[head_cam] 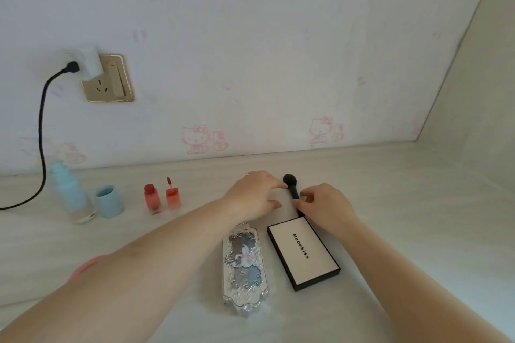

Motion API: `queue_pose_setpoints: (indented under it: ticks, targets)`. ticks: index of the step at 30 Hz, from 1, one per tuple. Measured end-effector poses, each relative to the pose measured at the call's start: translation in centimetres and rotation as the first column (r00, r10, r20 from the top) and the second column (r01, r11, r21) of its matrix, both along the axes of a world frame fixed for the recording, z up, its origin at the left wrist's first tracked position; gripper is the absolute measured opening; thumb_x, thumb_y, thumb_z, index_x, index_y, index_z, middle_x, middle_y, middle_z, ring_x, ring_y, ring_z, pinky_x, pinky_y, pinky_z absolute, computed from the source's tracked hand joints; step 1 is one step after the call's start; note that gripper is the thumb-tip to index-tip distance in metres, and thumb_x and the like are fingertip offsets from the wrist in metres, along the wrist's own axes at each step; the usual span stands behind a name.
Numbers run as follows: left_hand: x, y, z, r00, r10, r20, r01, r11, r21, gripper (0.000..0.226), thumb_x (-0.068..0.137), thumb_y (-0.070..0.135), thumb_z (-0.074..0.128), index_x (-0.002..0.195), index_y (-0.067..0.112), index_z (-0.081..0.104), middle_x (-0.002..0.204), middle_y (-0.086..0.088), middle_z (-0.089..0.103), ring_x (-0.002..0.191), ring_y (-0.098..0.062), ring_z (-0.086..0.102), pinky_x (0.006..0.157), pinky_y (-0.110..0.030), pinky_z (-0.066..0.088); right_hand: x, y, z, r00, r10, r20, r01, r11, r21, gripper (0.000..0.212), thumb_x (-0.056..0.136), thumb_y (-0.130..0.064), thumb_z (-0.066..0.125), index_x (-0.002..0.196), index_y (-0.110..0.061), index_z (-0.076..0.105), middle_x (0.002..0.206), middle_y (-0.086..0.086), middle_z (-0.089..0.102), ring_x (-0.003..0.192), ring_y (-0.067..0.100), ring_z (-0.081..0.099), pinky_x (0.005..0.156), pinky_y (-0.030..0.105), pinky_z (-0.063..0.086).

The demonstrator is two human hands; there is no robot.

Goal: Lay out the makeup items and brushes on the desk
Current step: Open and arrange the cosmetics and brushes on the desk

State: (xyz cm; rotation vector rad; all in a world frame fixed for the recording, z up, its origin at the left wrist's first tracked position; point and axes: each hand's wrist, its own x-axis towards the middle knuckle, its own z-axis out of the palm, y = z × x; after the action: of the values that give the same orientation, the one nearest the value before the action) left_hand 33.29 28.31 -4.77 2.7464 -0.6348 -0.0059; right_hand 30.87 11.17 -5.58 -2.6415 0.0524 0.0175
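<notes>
two hands meet at a black makeup brush (pixel 291 188) lying on the pale desk (pixel 390 203), bristle head pointing twd the wall. left hand (pixel 255 195) has fingertips curled onto the brush just below the head; right hand (pixel 324 203) pinches the handle lower down w/ thumb + fingers. just nearer the person, a cream palette (pixel 303 252) w/ black edge, lettered "mooekiss", lies flat, its far corner touching or just under the brush handle, can't tell which. beside it on the left, an ornate silver compact (pixel 245 263) w/ blue lid, lying flat, close but apart. further left: two coral lip gloss pieces (pixel 161 198) upright side by side, a light blue cap (pixel 109 201), and a blue-topped bottle (pixel 71 195). black cable (pixel 41 131) runs up to a wall socket (pixel 107 79). something pink (pixel 83 267) shows behind the left forearm.
</notes>
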Motion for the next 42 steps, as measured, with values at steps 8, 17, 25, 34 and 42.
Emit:
queue_pose_setpoints:
  ticks: [8,17,25,34,42]
  targets:
    - [2.7,-1.2,-1.0,0.990,-0.012,0.137,-0.002,0.996,0.094,0.047,0.085,0.035,0.062,0.131,0.034,0.052,0.139,0.004,0.045,0.133,-0.021,0.033,0.107,-0.038,0.031,1.5,0.4,0.1,0.997,0.065,0.038,-0.063,0.997,-0.051,0.022,0.086,-0.030,0.055,0.102,-0.025,0.069,0.093,-0.003,0.068,0.092,0.020,0.061,0.077,0.030,0.049]
    - [1.4,0.7,0.6,0.973,0.004,0.232,0.020,0.995,-0.102,0.022,0.086,0.032,0.061,0.107,0.027,0.064,0.110,0.005,0.063,0.109,-0.018,0.054,0.090,-0.035,0.042,0.4,0.1,1.5,0.975,0.128,0.181,-0.150,0.982,0.111,0.021,0.090,-0.025,0.054,0.102,-0.030,0.071,0.072,-0.008,0.056,0.063,0.010,0.050,0.056,0.022,0.037]
    - [-7.3,6.9,4.1,0.980,0.089,0.175,-0.027,0.943,-0.331,0.018,0.082,0.027,0.069,0.100,0.025,0.068,0.095,0.008,0.066,0.090,-0.010,0.057,0.083,-0.032,0.046,-5.5,4.3,3.6,0.935,0.169,0.312,-0.277,0.897,0.345,0.018,0.087,-0.023,0.064,0.102,-0.030,0.069,0.090,-0.016,0.060,0.075,-0.008,0.052,0.064,0.004,0.037]
    - [-19.2,17.1,5.4,0.933,0.337,0.129,-0.264,0.880,-0.394,0.019,0.076,0.015,0.074,0.091,0.024,0.068,0.087,0.011,0.066,0.078,-0.005,0.058,0.075,-0.026,0.047,-12.5,13.5,4.9,0.872,0.398,0.286,-0.483,0.792,0.373,0.022,0.085,-0.009,0.065,0.097,-0.026,0.068,0.084,-0.014,0.061,0.064,-0.015,0.054,0.060,0.000,0.038]
    - [-30.3,27.9,2.5,0.840,0.534,0.101,-0.485,0.821,-0.302,0.018,0.075,0.026,0.077,0.090,0.027,0.068,0.089,0.009,0.066,0.086,-0.011,0.059,0.083,-0.034,0.048,-19.2,25.0,2.3,0.747,0.604,0.277,-0.663,0.709,0.242,0.020,0.081,-0.018,0.068,0.099,-0.027,0.066,0.081,-0.019,0.059,0.077,0.000,0.058,0.078,0.019,0.045]
